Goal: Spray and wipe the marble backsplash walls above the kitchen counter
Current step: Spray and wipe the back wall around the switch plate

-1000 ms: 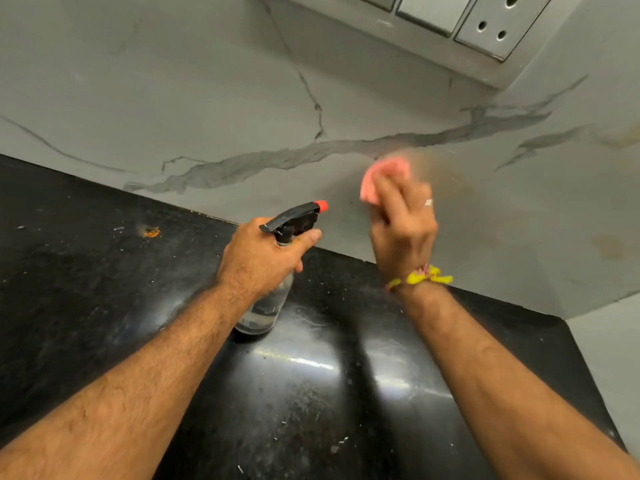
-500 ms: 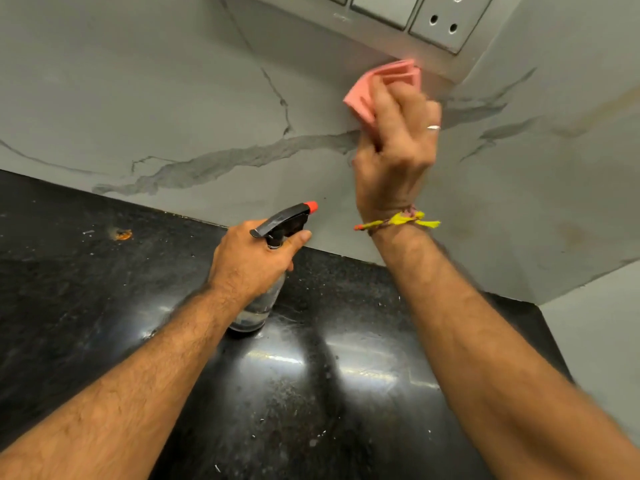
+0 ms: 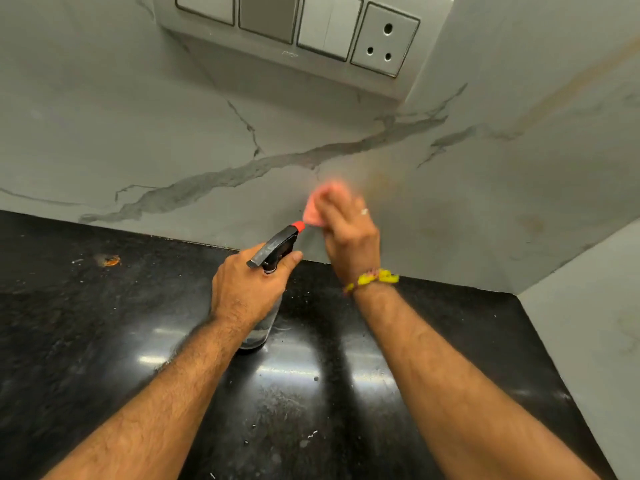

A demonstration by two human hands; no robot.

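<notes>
The grey-veined marble backsplash (image 3: 173,133) runs along the back and turns a corner at the right. My right hand (image 3: 349,240) holds a pink cloth (image 3: 320,206) against the wall low down, just above the counter; the hand and cloth are motion-blurred. My left hand (image 3: 242,289) grips the neck of a clear spray bottle (image 3: 273,247) with a black trigger head and red nozzle. The bottle stands upright on the black counter (image 3: 104,323), its nozzle pointing at the wall beside the cloth.
A switch and socket panel (image 3: 301,29) is mounted on the wall above the wiped spot. Brownish stains mark the right-hand wall (image 3: 530,223). An orange crumb (image 3: 111,260) and scattered specks lie on the counter at the left.
My right hand has swept the pink cloth down the wall, from just under the switch panel to near the counter. My left hand and the bottle have stayed in place.
</notes>
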